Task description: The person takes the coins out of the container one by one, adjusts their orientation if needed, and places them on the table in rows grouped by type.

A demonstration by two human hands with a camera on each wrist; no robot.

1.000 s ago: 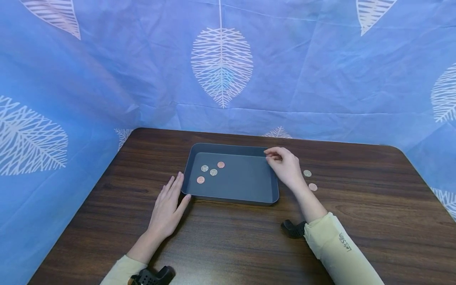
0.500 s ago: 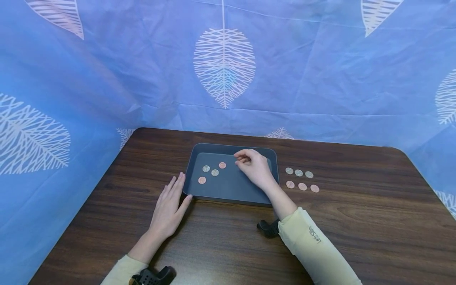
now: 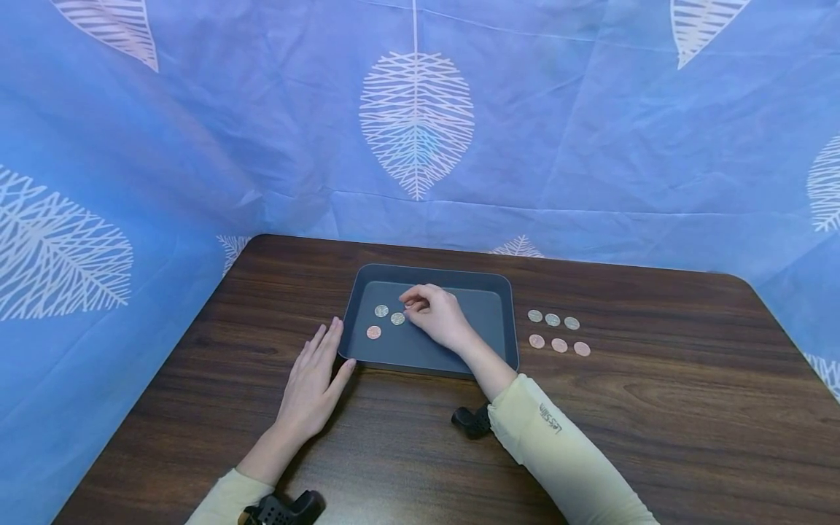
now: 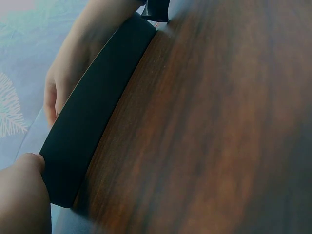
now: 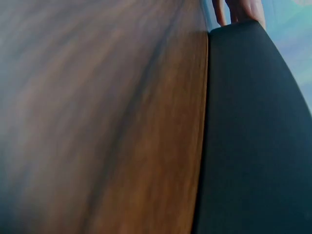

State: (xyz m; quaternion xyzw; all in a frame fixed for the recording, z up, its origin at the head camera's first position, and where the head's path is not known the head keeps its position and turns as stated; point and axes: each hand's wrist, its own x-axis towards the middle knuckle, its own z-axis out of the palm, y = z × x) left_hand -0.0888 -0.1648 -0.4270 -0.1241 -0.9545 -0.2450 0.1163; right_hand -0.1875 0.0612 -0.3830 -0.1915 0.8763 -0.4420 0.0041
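A dark grey rectangular tray (image 3: pixel 453 361) lies on the table in the head view. My left hand (image 3: pixel 308 390) lies along its left side, fingers straight, fingertips and thumb at the rim. In the left wrist view my left thumb (image 4: pixel 24 187) touches the tray's outer wall (image 4: pixel 92 112). My right hand (image 3: pixel 436 315) reaches over the tray with bent fingers, thumb and index around a copper coin they mostly hide; I cannot tell whether they pinch it. Left of these fingertips lie two silver coins, one nearer (image 3: pixel 397 319) and one farther (image 3: pixel 381 310), with a copper coin (image 3: pixel 373 332) below.
Right of the tray, three silver coins (image 3: pixel 553 319) form a row on the dark wooden table (image 3: pixel 656 394). Three copper coins (image 3: pixel 559 345) line up in front of them. A blue cloth with white leaf prints (image 3: pixel 416 124) hangs behind the table.
My right hand has moved left from the tray's right rim to the copper coin inside, uncovering the coins on the table. My left hand has stayed at the tray's left side.
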